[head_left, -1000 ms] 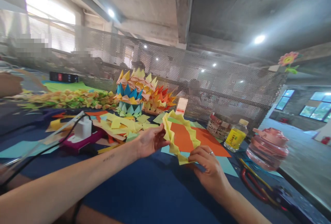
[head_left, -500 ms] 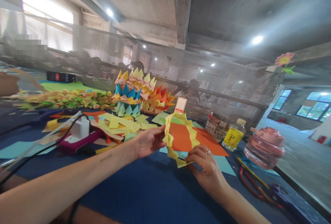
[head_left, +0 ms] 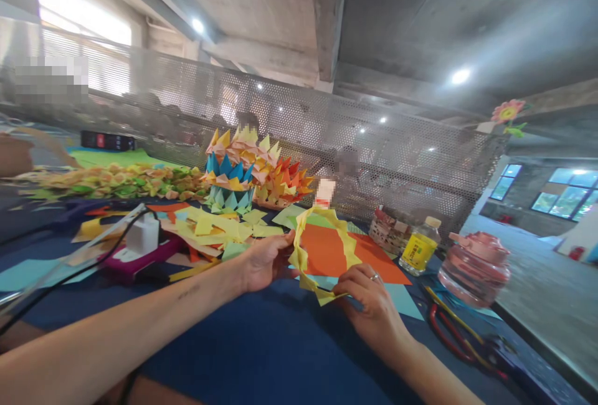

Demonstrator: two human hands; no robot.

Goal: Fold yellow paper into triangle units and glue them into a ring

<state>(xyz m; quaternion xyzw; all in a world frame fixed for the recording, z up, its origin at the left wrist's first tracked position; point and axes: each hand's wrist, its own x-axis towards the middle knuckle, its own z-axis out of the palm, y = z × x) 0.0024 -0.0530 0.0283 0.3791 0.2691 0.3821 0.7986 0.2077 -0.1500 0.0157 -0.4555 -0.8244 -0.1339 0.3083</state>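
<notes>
A yellow folded paper ring (head_left: 303,262) with a zigzag edge is held up between my two hands over the dark blue table (head_left: 243,343). My left hand (head_left: 268,262) grips the ring's left side, its fingertips partly behind the paper. At the ring's lower right end, my right hand (head_left: 362,286) pinches the strip between thumb and fingers; a ring is on one finger. Through the loop shows an orange sheet (head_left: 378,262) lying on light blue paper (head_left: 405,301).
Folded paper crowns (head_left: 228,174) stand behind yellow scraps (head_left: 210,224). A purple power strip (head_left: 135,258) lies left. At right are a yellow-labelled bottle (head_left: 419,246), a pink jug (head_left: 474,268) and red-handled pliers (head_left: 451,333). Another person's hand (head_left: 14,156) is at far left.
The yellow loop has opened wider, its left side shifting left and bowing outward. My left hand has moved slightly left; my right hand keeps its pinch. The view has shifted slightly.
</notes>
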